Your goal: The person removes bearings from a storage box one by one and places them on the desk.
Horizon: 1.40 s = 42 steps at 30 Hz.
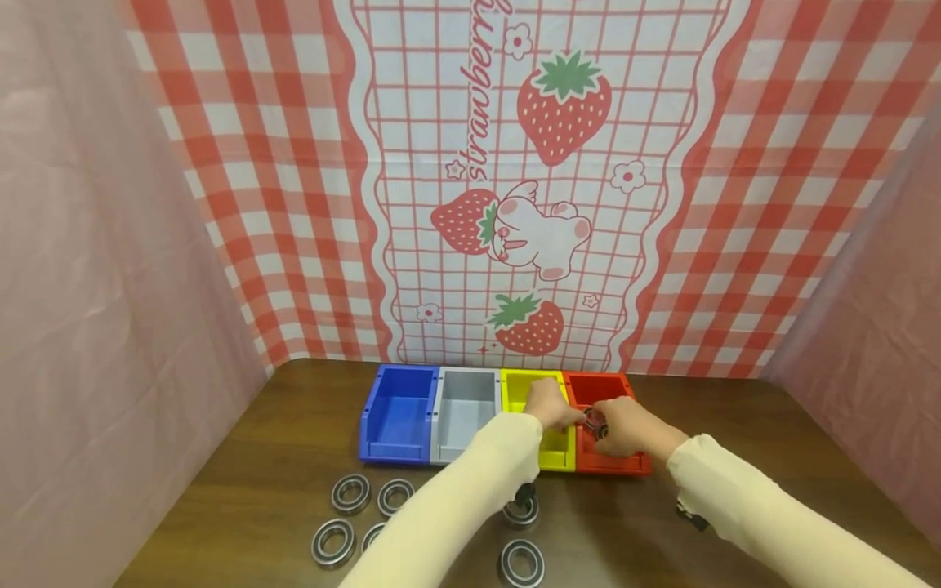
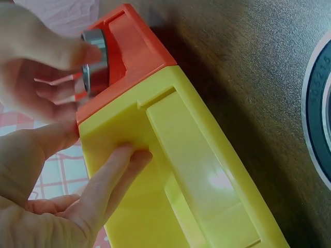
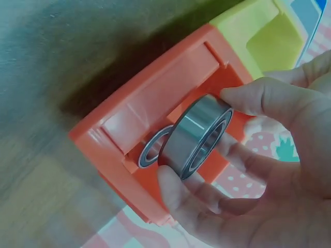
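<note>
My right hand [image 1: 625,426] pinches a ball bearing [image 3: 199,137] between thumb and fingers. The bearing is tilted on edge above the red bin [image 3: 160,88]. Inside that bin lies a second bearing [image 3: 155,147], partly hidden behind the held one. My left hand [image 2: 77,181] is at the yellow bin [image 2: 207,165], its fingers extended into it close to the wall shared with the red bin. The left thumb is near the corner where the two bins meet, apart from the fingers, and no bearing is in that hand.
A blue bin [image 1: 400,408] and a grey bin [image 1: 466,404] adjoin the yellow one in a row. Several bearings [image 1: 333,543] lie on the wooden table at the left, some behind my left sleeve. Another bearing [image 1: 522,563] lies near the middle front. A checked cloth hangs behind.
</note>
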Motion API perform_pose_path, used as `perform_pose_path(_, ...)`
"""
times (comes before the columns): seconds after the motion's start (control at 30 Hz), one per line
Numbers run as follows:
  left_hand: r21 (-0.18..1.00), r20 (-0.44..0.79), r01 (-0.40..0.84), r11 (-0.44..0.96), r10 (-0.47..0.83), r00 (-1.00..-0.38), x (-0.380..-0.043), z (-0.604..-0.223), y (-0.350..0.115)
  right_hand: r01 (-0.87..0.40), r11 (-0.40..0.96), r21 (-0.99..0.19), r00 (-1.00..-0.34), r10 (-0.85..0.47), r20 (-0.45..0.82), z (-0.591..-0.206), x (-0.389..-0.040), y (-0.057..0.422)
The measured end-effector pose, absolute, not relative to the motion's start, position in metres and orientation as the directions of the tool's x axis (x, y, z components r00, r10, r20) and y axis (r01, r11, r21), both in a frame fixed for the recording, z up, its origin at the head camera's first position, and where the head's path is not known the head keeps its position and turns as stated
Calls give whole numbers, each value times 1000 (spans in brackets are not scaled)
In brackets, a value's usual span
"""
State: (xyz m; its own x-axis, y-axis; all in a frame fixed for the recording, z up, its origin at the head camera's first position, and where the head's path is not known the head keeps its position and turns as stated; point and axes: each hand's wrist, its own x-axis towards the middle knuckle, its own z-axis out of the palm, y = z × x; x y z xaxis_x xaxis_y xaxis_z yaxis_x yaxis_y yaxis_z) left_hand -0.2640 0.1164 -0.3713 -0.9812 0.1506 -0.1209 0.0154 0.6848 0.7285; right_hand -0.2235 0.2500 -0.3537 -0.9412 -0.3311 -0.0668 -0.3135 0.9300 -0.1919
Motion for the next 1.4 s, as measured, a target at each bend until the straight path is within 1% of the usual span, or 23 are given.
perform_pose_path(0.17, 740, -123, 14, 673, 156, -980, -262, -375, 117, -368, 901, -229, -923, -383, -23, -357, -206, 254)
perform_pose_path(0.37, 750, -112, 27, 661, 167, -980, -260, -376, 118, -418, 884, -211, -906, -422, 26, -364, -186, 251)
perform_pose_path(0.5, 757, -108, 26, 653, 165, -980, -259, -377, 118, -477, 852, -214, -876, -482, 33, -371, -176, 249)
perform_pose_path(0.63, 751, -100, 37, 659, 170, -980, -259, -378, 118, -569, 804, -172, -821, -566, 71, -382, -166, 248)
perform_pose_path(0.77, 747, -103, 41, 664, 176, -979, -260, -378, 118, -645, 758, -103, -762, -626, 168, -396, -157, 245)
perform_pose_path(0.87, 750, -98, 46, 660, 180, -979, -261, -377, 118, -669, 742, -44, -725, -638, 259, -405, -153, 241)
perform_pose_path(1.0, 754, -77, 68, 653, 192, -978, -263, -374, 117, -672, 740, 3, -700, -637, 321, -412, -153, 235)
perform_pose_path(1.07, 760, -72, 75, 645, 199, -977, -264, -373, 116, -671, 742, 9, -702, -639, 316, -413, -154, 233)
perform_pose_path(1.2, 782, -79, 63, 620, 198, -977, -266, -371, 116, -665, 747, -11, -724, -640, 256, -415, -158, 230)
perform_pose_path(1.4, 774, -86, 63, 630, 203, -975, -267, -373, 116, -635, 765, -106, -772, -622, 129, -418, -160, 225)
